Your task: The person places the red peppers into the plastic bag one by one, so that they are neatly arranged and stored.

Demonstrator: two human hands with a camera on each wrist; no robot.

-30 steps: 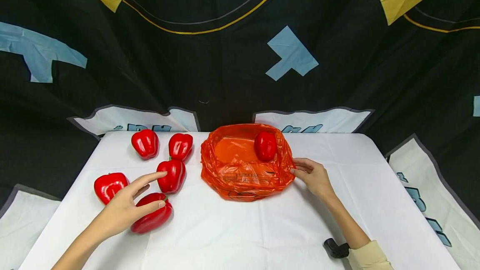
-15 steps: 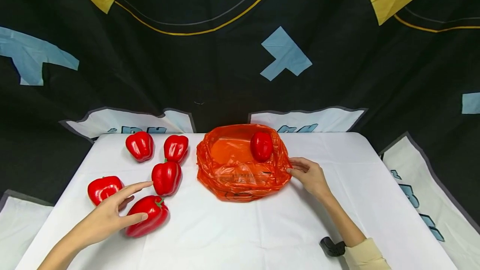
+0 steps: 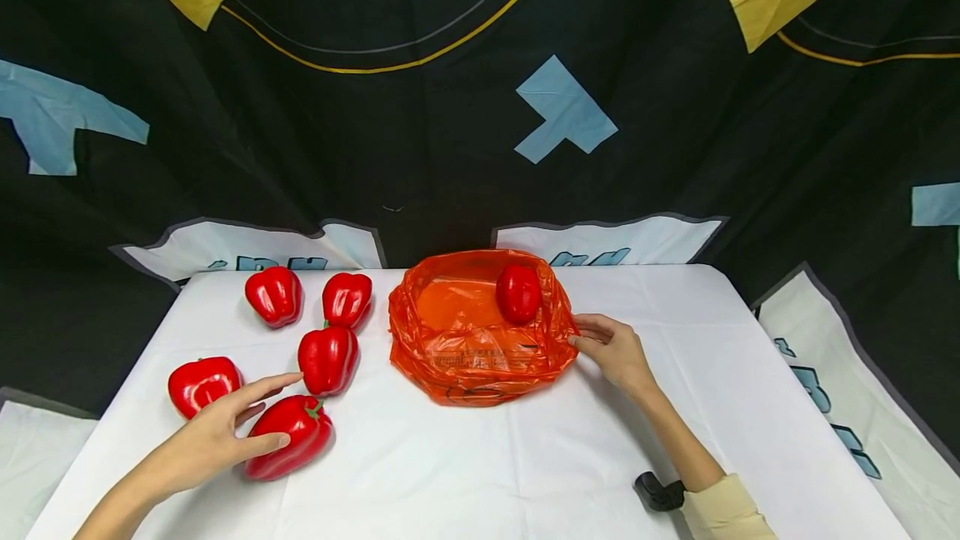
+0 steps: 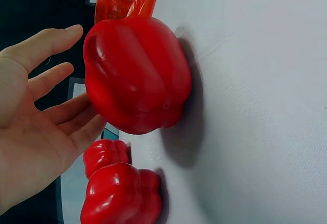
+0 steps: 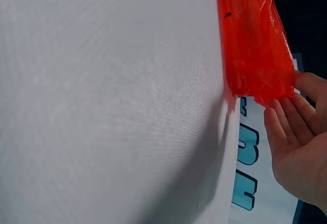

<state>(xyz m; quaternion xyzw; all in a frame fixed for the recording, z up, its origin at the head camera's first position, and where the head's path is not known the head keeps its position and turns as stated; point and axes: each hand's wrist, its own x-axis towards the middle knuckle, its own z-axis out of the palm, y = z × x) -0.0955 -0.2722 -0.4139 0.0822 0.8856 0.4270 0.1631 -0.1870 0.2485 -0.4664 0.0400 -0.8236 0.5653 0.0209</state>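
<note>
My left hand [image 3: 208,440] reaches over the nearest red bell pepper [image 3: 294,440], thumb and fingers spread apart. In the left wrist view this hand [image 4: 48,99] is beside the pepper [image 4: 140,76]; whether a fingertip touches it is hard to tell. At the right side of an orange-red plastic bag [image 3: 480,357], my right hand [image 3: 617,352] pinches the rim between thumb and fingers. The right wrist view has the bag's edge [image 5: 260,55] at the thumb and fingers of that hand [image 5: 301,147]. One red bell pepper [image 3: 518,294] lies inside the opened bag.
Several more bell peppers lie on the left of the white table [image 3: 435,473]: one left [image 3: 202,386], one at the back [image 3: 274,297], others nearer the bag [image 3: 347,300]. A black device [image 3: 658,492] sits at the right wrist. A dark printed cloth [image 3: 450,148] hangs behind.
The left hand has drawn slightly left and toward me over the nearest pepper. The right hand keeps its place at the bag's rim. The whole head view has shifted a little.
</note>
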